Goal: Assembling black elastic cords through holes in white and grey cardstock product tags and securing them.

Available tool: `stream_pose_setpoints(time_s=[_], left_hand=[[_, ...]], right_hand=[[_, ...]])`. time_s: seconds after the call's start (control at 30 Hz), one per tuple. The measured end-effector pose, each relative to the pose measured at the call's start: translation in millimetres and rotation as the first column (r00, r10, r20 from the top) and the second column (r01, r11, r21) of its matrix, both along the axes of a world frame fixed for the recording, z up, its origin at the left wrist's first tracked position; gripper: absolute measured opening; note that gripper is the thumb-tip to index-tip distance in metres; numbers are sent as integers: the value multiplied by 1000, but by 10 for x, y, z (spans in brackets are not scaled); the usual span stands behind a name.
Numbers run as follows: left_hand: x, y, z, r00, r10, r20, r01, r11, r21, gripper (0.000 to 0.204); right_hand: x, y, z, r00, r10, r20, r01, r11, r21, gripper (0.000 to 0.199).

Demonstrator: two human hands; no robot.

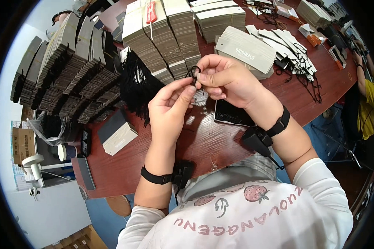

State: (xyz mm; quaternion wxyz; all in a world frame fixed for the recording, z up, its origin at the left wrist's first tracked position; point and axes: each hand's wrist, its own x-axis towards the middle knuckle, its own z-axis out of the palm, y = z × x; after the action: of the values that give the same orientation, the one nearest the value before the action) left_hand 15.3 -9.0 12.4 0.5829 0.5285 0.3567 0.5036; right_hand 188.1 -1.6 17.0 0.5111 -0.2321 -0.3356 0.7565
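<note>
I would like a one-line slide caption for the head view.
Left hand and right hand hold a looped black cord above a red-brown table, near stacked pale hang tags.

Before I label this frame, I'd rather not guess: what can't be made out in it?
- Black cord, head view: any knot is too small to tell, partly hidden by the left hand and right hand.
- Dark flat object, head view: its far side is hidden by the right hand and forearm.
- Person in yellow, head view: cut off by the dark fisheye rim.

Pale capitals (245,54) mark the grey tags (248,45); pink capitals (232,228) cross the white shirt (262,218).
</note>
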Motion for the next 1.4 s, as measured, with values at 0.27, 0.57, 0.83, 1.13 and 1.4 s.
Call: stream_pose_setpoints(time_s=[0.27, 0.57, 0.83, 1.13, 1.4], left_hand=[[-89, 67, -156, 996, -64, 65, 71, 992, -105, 16], [-22, 24, -151, 999, 53, -4, -53, 997, -61, 14], [1, 75, -188, 917, 265, -299, -139, 913, 384, 6], [-33, -156, -8, 901, 280, -331, -113, 888, 445, 2], [59, -91, -81, 990, 82, -112, -76, 996, 55, 14]], right_hand=[[-76, -61, 5, 950, -70, 303, 35, 992, 119, 10], [-181, -80, -30, 871, -213, 442, 136, 970, 200, 12], [-111, -81, 90, 817, -243, 522, 133, 962, 239, 13], [-236, -106, -65, 937, -186, 295, 152, 979, 134, 9], [-44, -90, -22, 945, -194, 264, 167, 979, 120, 9]])
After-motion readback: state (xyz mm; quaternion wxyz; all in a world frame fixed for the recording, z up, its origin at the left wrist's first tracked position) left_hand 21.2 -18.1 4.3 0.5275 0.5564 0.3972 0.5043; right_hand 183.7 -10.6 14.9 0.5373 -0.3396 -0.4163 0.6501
